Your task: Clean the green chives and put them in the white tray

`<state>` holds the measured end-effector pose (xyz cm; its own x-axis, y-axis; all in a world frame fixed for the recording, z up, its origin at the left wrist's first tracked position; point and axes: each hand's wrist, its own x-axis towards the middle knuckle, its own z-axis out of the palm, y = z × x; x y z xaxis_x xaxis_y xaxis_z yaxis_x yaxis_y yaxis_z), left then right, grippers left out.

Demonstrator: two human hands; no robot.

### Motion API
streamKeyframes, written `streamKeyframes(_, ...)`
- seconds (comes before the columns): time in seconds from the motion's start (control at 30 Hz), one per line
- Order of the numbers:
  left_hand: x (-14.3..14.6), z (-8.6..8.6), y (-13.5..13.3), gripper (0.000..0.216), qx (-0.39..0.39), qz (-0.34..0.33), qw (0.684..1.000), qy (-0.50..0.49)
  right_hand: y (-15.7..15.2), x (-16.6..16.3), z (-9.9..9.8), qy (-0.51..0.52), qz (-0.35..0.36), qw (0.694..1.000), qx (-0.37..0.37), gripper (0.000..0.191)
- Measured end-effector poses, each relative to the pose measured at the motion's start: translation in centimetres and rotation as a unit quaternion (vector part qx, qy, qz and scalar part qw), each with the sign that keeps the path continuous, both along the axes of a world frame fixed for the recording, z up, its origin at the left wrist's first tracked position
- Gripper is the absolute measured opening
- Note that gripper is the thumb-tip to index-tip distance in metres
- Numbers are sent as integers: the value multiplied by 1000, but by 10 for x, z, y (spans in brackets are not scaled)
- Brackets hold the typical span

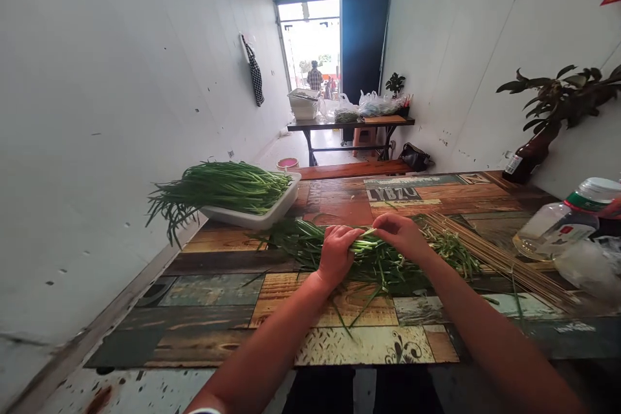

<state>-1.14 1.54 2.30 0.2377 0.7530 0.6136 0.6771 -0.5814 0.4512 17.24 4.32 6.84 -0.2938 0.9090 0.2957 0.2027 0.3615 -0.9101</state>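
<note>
My left hand (336, 251) is closed around a small bunch of garlic chives (363, 246), their pale stem ends pointing right. The fingertips of my right hand (402, 237) are pinched at the tip of a pale stem beside the bunch. Beneath both hands lies a loose spread of green chives (305, 247) on the patterned table (339, 310). Trimmed bits and thin leaves (453, 251) are heaped to the right of my right hand. At the left, a white tray (264, 221) bears a big pile of chives (228, 186), its leaves drooping over the edge.
Long thin wooden sticks (519, 268) lie at the right, near a clear plastic jar (557, 229) and a plastic bag (589, 268). A brown bottle (528, 156) holds a leafy plant. Behind stand a bench (349, 170) and another table (334, 125) with bags. A person (314, 77) is outside the doorway.
</note>
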Motion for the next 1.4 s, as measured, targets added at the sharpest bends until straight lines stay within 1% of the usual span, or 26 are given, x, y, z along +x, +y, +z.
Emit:
streamKeyframes(0.07, 2, 1, -2, 37, 8, 9, 1000, -17, -1, -3, -3, 35, -2, 998, -43, 35)
streamKeyframes(0.13, 3, 3, -3, 35, 15, 9, 1000, -21, -2, -5, -5, 43, 0, 997, -71, 36)
streamKeyframes(0.37, 4, 0, -3, 32, 18, 26, 999, -20, -4, -5, -5, 18, -4, 994, -106, 32)
streamKeyframes(0.6, 5, 0, -4, 30, 10, 20, 999, -22, -1, -2, -6, 14, 22, 996, -88, 31)
streamKeyframes(0.77, 4, 0, -2, 30, 10, 4, 999, -37, 0, 1, -7, 1, 43, 997, -68, 28)
streamKeyframes(0.87, 4, 2, -2, 29, 7, -2, 999, -37, 2, 1, -10, -19, 17, 998, -51, 30)
streamKeyframes(0.97, 4, 5, -2, 24, 13, -3, 999, -44, 11, 7, -18, -60, -54, 997, 0, 36)
streamKeyframes(1.03, 3, 8, -3, 21, 33, 2, 998, -58, 20, 17, -22, -102, -124, 986, 44, 43)
streamKeyframes(1.1, 2, 10, -3, 19, 70, 18, 994, -77, 28, 29, -22, -158, -182, 966, 88, 49)
streamKeyframes(1.17, 1, 13, -3, 19, 123, 47, 987, -93, 33, 39, -19, -244, -229, 932, 137, 47)
streamKeyframes(1.23, 0, 14, -4, 18, 172, 79, 977, -96, 34, 43, -16, -348, -259, 884, 177, 44)
streamKeyframes(1.27, 0, 15, -4, 18, 189, 93, 973, -94, 35, 43, -16, -395, -260, 861, 186, 44)
streamKeyframes(1.3, -1, 15, -5, 18, 200, 105, 970, -91, 35, 42, -16, -433, -249, 846, 187, 43)
streamKeyframes(1.33, -2, 15, -5, 17, 206, 112, 968, -86, 36, 40, -17, -460, -228, 839, 180, 40)
streamKeyframes(1.4, -4, 14, -6, 17, 213, 110, 968, -71, 39, 33, -23, -496, -189, 833, 154, 30)
